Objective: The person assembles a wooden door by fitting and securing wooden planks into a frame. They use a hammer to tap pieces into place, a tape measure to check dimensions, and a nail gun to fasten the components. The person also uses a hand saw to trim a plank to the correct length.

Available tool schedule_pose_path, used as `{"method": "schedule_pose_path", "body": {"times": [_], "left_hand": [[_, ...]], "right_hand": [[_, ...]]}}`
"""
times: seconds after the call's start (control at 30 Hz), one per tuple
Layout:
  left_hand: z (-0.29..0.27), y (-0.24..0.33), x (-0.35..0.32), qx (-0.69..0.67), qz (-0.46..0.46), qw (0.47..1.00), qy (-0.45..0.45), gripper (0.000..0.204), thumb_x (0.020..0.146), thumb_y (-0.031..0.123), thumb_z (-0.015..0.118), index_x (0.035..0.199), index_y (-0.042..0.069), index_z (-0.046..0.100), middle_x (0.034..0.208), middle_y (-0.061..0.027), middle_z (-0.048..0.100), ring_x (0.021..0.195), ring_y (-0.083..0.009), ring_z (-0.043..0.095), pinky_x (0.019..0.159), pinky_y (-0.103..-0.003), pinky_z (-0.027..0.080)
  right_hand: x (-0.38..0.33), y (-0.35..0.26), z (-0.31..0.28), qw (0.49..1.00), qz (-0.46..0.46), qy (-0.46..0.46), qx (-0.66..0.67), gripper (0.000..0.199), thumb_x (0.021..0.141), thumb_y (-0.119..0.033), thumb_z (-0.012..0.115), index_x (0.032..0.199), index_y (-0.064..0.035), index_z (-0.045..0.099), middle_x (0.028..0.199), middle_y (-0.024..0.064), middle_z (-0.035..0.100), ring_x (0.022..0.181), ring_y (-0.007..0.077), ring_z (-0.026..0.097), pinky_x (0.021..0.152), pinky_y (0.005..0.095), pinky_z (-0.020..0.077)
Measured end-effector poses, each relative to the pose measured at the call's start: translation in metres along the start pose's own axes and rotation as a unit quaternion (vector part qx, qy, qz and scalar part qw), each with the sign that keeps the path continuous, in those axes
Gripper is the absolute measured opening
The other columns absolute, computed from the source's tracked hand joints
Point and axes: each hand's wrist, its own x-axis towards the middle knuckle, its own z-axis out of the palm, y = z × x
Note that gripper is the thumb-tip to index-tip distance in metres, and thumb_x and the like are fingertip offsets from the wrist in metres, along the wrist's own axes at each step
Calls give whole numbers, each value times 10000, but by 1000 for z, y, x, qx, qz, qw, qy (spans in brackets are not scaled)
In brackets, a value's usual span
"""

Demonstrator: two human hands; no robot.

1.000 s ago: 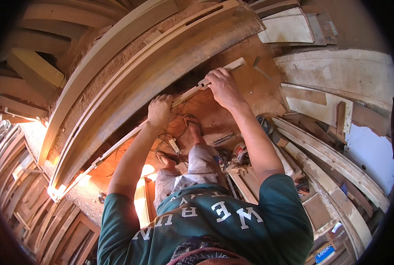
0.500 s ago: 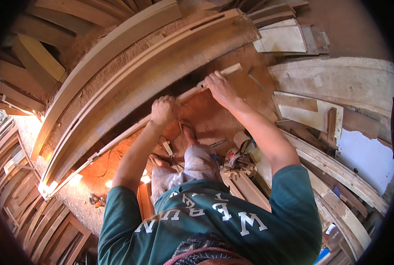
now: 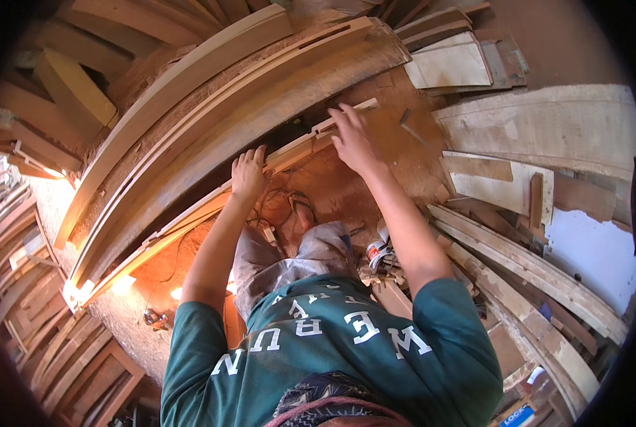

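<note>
Both hands had slid along the narrow wooden strip [image 3: 296, 146]: the left hand [image 3: 249, 173] curled over its edge, the right hand [image 3: 353, 139] lay flat, fingers spread, pressing farther up. The strip stayed seated against the long planks [image 3: 211, 135] just beyond them.

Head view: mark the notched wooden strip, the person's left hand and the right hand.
notched wooden strip [image 3: 289, 151], head view: its pale face between the hands.
left hand [image 3: 249, 173], head view: back of the hand.
right hand [image 3: 353, 139], head view: back of the hand.
</note>
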Motion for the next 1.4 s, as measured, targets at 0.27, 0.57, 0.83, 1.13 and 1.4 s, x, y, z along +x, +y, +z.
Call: {"method": "schedule_pose_path", "body": {"times": [0.27,0.57,0.83,1.13,1.4], "left_hand": [[7,-35,-15,-8,-67,994,-81,463,840,317,773,1189,80,583,1139,-115,654,1131,-316,609,946,-478,471],[23,-31,-5,-54,-65,996,22,322,808,329,767,945,60,657,919,-129,670,938,-338,660,803,-464,539],[27,-36,-3,-36,-78,996,21,356,765,360,778,927,69,651,938,-109,665,943,-306,659,791,-431,544],[29,-28,6,-13,-100,995,26,339,705,347,783,882,96,641,855,-67,608,873,-272,641,713,-409,540],[26,-29,15,12,-113,993,24,349,717,350,791,891,91,632,889,-69,619,907,-286,632,771,-425,525]], "right_hand": [[-200,103,33,922,332,-167,111,563,936,-370,691,1375,-52,540,1247,174,641,1141,310,619,971,401,503],[-117,178,-2,720,505,47,474,919,978,-708,409,1565,-17,260,1617,223,285,1508,340,263,1203,488,283],[59,306,1,701,528,134,461,800,1013,-633,405,1580,-85,269,1647,168,245,1522,350,215,1201,529,229],[110,306,110,749,534,17,391,779,1006,-628,416,1582,-123,276,1631,147,272,1469,347,293,1163,535,275],[118,321,129,764,510,-53,390,762,999,-624,426,1583,-156,282,1618,130,296,1421,344,362,1130,541,316]]}}
